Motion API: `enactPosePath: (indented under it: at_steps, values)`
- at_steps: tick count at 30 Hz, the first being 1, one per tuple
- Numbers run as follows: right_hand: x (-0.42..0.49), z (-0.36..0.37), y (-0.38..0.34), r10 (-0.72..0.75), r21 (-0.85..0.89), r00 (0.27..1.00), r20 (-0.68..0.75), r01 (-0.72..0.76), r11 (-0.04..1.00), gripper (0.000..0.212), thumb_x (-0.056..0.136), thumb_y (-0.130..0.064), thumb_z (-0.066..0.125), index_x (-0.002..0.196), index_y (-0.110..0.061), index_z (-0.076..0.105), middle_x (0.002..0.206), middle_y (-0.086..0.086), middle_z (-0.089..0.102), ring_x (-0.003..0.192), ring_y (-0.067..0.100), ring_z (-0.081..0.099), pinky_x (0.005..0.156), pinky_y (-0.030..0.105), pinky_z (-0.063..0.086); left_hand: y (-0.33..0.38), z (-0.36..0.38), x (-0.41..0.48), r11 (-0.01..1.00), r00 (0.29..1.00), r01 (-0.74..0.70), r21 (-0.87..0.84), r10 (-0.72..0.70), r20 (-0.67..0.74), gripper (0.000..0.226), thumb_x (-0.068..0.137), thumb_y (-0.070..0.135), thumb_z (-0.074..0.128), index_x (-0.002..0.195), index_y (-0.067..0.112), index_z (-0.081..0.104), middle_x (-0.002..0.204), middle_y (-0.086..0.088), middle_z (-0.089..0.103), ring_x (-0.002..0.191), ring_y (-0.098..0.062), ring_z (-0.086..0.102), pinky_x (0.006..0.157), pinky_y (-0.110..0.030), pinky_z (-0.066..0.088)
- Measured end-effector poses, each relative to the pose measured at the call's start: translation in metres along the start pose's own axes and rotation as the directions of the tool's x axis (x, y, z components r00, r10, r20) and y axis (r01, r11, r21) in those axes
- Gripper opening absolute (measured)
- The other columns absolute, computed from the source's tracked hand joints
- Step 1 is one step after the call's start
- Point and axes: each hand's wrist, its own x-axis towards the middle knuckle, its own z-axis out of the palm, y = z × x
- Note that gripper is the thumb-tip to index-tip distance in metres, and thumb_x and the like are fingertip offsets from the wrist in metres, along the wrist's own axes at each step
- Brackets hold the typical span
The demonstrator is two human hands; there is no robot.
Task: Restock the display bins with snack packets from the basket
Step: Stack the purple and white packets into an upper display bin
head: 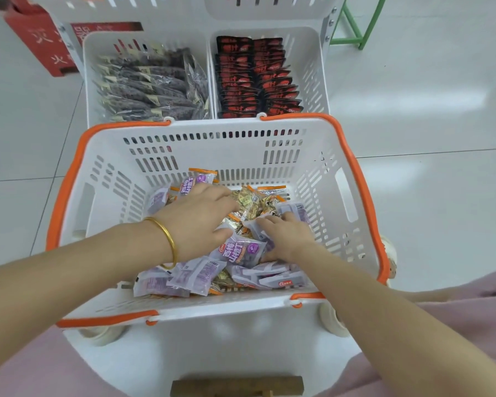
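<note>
Head view: the left hand (195, 222), a gold bangle (168, 242) on its wrist, lies flat and relaxed, its straight fingers on the loose purple packets (195, 276) and gold packets (249, 200) heaped in the white, orange-rimmed basket (352, 179). The right hand (285, 236) rests just beside it with fingers curled over a pale packet (254, 226), though whether it truly grips I cannot tell. Beyond the basket stand two display bins (312, 67), one packed with dark packets (149, 81), the other with red-black packets (255, 78).
</note>
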Motion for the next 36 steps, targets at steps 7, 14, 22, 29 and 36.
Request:
enactPosePath:
  at_steps: [7,14,22,29,36]
  values:
    - [-0.002,-0.007,0.008,-0.004,0.207,1.000,0.010,0.002,0.978,0.066,0.082,-0.026,0.070,0.140,-0.028,0.037,0.135,-0.001,0.050,0.127,0.025,0.041,0.090,0.041,0.047,-0.003,0.001,0.001,1.000,1.000,0.002,-0.005,-0.002,0.007,0.045,0.097,0.034,0.042,0.140,0.026,0.034,0.149,0.005,0.022,0.136,-0.016,0.014,0.112,-0.031,0.020]
    - [-0.018,-0.064,0.022,0.118,0.625,0.980,-0.162,0.010,0.780,0.064,0.079,-0.004,0.070,0.136,-0.018,0.046,0.134,0.005,0.046,0.109,0.020,0.051,0.076,0.019,0.041,-0.014,-0.001,0.001,0.998,0.998,0.057,-0.015,-0.057,0.009,0.044,0.096,0.034,0.044,0.139,0.025,0.037,0.150,0.001,0.024,0.139,-0.019,0.014,0.114,-0.032,0.018]
    - [-0.012,-0.067,-0.029,-0.068,0.661,0.997,0.021,0.037,0.750,0.046,0.078,-0.015,0.075,0.120,-0.009,0.057,0.106,-0.001,0.057,0.099,0.017,0.054,0.083,0.027,0.043,-0.025,-0.003,-0.001,0.991,0.991,0.135,-0.008,-0.135,0.008,0.043,0.095,0.035,0.046,0.136,0.023,0.041,0.145,0.000,0.031,0.136,-0.020,0.017,0.110,-0.030,0.020]
    - [-0.001,-0.033,-0.043,-0.150,0.626,0.984,0.099,0.056,0.778,0.056,0.075,-0.012,0.077,0.124,-0.021,0.051,0.118,0.005,0.058,0.104,0.025,0.057,0.083,0.037,0.051,-0.028,-0.002,-0.006,0.987,0.987,0.162,0.002,-0.162,0.014,0.045,0.096,0.035,0.045,0.139,0.021,0.039,0.146,0.000,0.029,0.136,-0.020,0.017,0.110,-0.034,0.025]
    - [-0.013,-0.058,-0.041,-0.098,0.678,0.995,-0.035,0.096,0.729,0.052,0.073,-0.012,0.080,0.112,-0.024,0.047,0.093,-0.001,0.054,0.080,0.020,0.053,0.073,0.037,0.049,-0.034,-0.004,-0.004,0.979,0.983,0.182,-0.091,-0.183,-0.010,0.049,0.094,0.032,0.050,0.139,0.018,0.037,0.142,-0.003,0.035,0.133,-0.022,0.025,0.108,-0.031,0.024]
